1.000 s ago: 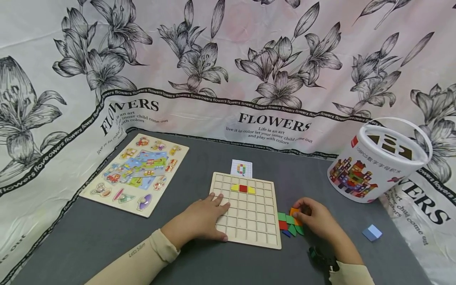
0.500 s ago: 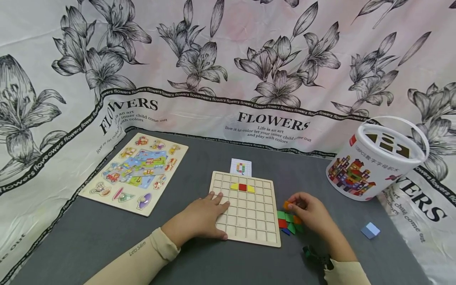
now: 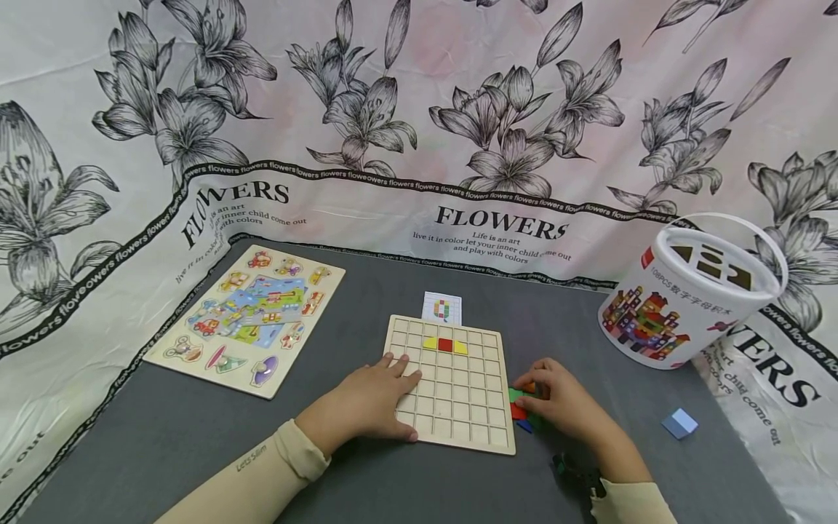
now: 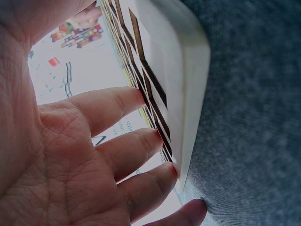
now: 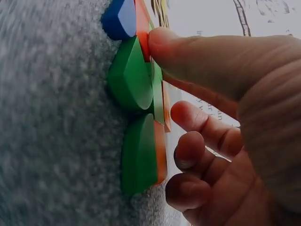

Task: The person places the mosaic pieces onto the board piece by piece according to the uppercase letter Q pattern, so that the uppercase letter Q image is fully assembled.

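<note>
My left hand (image 3: 369,400) rests with spread fingers on the left edge of a wooden grid board (image 3: 461,415), the thumb at its near edge. In the left wrist view the fingertips (image 4: 157,136) touch the grooved face. A red square block (image 3: 445,345) sits on the board between two yellow blocks (image 3: 461,348). Right of the board, my right hand (image 3: 563,397) reaches over a small pile, thumb and index finger on either side of a green block (image 3: 515,395). In the right wrist view, green quarter-round blocks (image 5: 131,77), a blue block (image 5: 120,20) and orange blocks (image 5: 161,153) lie beside the thumb.
A card (image 3: 442,308) with a coloured letter Q lies behind the board. At left is a picture puzzle board (image 3: 196,369). A white bucket (image 3: 687,306) stands at back right, with a light blue cube (image 3: 679,423) in front of it.
The right hand has lifted an orange block from the pile, shifted it and lowered back, now at a green block nearer the board. The left hand stays in place.
</note>
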`<state>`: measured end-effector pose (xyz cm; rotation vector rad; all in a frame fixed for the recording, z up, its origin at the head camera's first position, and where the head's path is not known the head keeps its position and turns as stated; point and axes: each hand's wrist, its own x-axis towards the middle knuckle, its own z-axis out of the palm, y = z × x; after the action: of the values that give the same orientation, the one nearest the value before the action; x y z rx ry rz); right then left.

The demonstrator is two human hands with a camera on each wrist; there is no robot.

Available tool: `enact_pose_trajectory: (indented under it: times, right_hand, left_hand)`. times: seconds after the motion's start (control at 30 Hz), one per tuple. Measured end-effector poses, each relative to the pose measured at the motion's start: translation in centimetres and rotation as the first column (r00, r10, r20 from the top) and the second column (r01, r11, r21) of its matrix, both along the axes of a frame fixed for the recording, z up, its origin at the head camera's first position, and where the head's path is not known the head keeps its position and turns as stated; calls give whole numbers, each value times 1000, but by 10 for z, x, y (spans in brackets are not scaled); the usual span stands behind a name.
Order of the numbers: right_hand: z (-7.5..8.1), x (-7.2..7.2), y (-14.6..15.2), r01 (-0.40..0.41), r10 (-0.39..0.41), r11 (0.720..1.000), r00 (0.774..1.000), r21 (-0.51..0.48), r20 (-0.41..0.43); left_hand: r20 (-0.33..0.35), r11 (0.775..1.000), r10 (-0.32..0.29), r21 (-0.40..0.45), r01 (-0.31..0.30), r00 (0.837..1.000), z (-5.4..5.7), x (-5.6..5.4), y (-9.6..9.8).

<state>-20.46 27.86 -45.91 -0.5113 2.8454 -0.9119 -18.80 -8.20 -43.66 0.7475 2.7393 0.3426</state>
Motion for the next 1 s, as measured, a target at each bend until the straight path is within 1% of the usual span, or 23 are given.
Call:
enact_pose_trajectory:
  times: [0.13, 0.27, 0.33, 0.4, 0.47, 0.53, 0.6, 0.63, 0.73, 0.83, 1.0]
  right_hand:
    - [3, 0, -5, 25, -25, 1000, 1000, 1, 17]
    - [8, 1, -9, 63, -60, 997, 997, -46, 54]
    - [13, 0, -14, 99, -95, 993, 994, -65, 54]
    - [18, -3, -22, 129, -126, 988, 991, -87, 36]
    - [19, -10, -35, 124, -123, 986, 992, -108, 11]
    - [18, -20, -50, 110, -109, 986, 994, -126, 16]
    - [14, -31, -64, 99, -97, 986, 995, -132, 26]
    - [11, -36, -70, 103, -99, 986, 994, -132, 39]
    - [2, -46, -83, 153, -145, 980, 987, -130, 66]
    - [-2, -50, -90, 185, -175, 973, 981, -136, 80]
    - [-1, -50, -94, 177, -167, 976, 982, -126, 86]
  left_hand:
    - [1, 1000, 2, -3, -2, 1000, 0, 0, -1]
    - [6, 1000, 1, -6, -1, 1000, 0, -1, 0]
    - [5, 1000, 0, -7, 0, 1000, 0, -2, 0]
    - [1, 1000, -1, -8, 1, 1000, -1, -2, 0]
    - [-1, 1000, 3, -11, -3, 1000, -1, -3, 0]
    - [1, 1000, 8, -14, -8, 1000, -2, -3, -1]
    - [5, 1000, 9, -12, -9, 1000, -4, -3, -1]
    - [8, 1000, 7, -11, -7, 1000, -5, -3, 0]
    - [13, 1000, -2, -5, 2, 1000, -7, -4, 1]
    - [13, 1000, -5, -7, 5, 1000, -9, -4, 3]
    - [11, 1000, 2, -15, -2, 1000, -9, -5, 1]
